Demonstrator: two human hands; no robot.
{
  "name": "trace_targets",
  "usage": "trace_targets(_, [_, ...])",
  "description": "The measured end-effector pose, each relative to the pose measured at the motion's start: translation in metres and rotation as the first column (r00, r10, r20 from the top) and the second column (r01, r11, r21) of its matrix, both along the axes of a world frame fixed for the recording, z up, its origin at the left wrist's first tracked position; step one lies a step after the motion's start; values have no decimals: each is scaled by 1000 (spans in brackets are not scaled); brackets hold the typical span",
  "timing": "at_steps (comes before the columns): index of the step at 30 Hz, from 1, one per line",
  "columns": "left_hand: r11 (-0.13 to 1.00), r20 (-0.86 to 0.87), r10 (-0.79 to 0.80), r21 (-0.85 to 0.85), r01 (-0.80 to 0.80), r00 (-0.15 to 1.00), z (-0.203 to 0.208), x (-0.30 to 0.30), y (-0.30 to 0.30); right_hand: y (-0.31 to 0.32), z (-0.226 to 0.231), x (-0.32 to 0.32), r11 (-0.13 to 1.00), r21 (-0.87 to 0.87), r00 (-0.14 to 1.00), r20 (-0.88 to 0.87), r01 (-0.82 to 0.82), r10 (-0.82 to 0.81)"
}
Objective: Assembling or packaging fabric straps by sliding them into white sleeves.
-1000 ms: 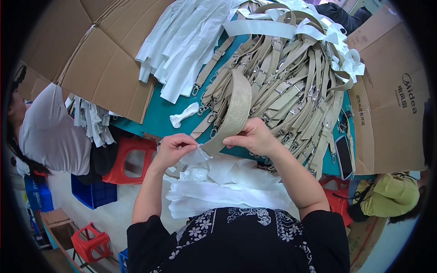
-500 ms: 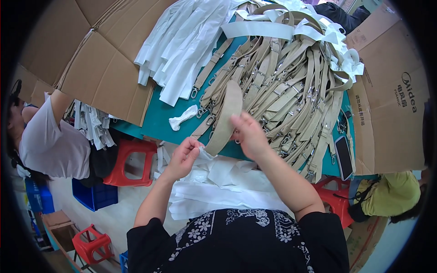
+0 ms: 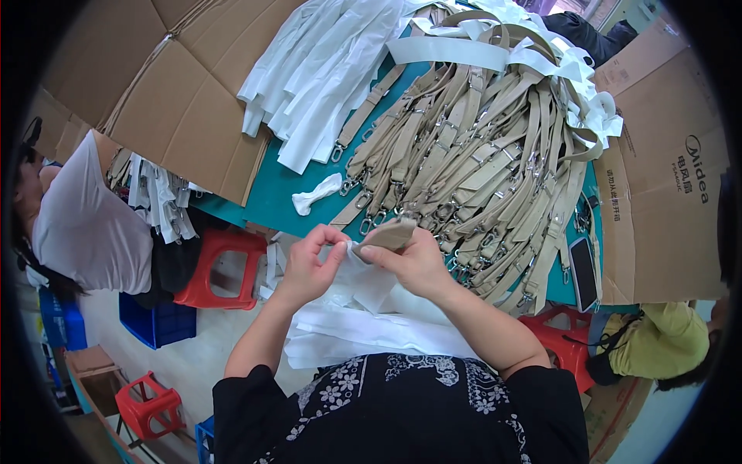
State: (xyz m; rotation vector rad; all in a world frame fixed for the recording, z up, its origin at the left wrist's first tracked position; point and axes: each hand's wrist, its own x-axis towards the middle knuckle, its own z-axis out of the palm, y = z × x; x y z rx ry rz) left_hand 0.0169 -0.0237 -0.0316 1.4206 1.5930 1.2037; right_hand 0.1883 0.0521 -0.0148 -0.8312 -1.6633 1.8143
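Right hand (image 3: 413,264) clamps beige strap (image 3: 389,234), left hand (image 3: 311,264) pinches white sheet (image 3: 369,284), both at near edge of green table (image 3: 272,199). Blue crate (image 3: 175,328) on floor (image 3: 212,348), contents unclear. Open room left of strap pile (image 3: 464,162), around twisted white scrap (image 3: 315,196).

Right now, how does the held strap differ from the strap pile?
- Support: the held strap is gripped between the right hand's thumb and fingers; the strap pile rests on the green table.
- Count: the held strap is a single piece; the strap pile is many overlapping straps.
- Pose: the held strap is bent and looks short from this angle; the strap pile fans out lengthwise.

Shared: beige colour.
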Motion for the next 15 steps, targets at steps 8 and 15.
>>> trace_targets(8, [999,135,-28,37,23,990,3,9,-11,-10,-1,14,974,224,999,17,28,-32])
trace_targets(15, [986,-46,-96,135,102,994,-4,2,-15,-27,5,0,824,566,988,127,1,-89])
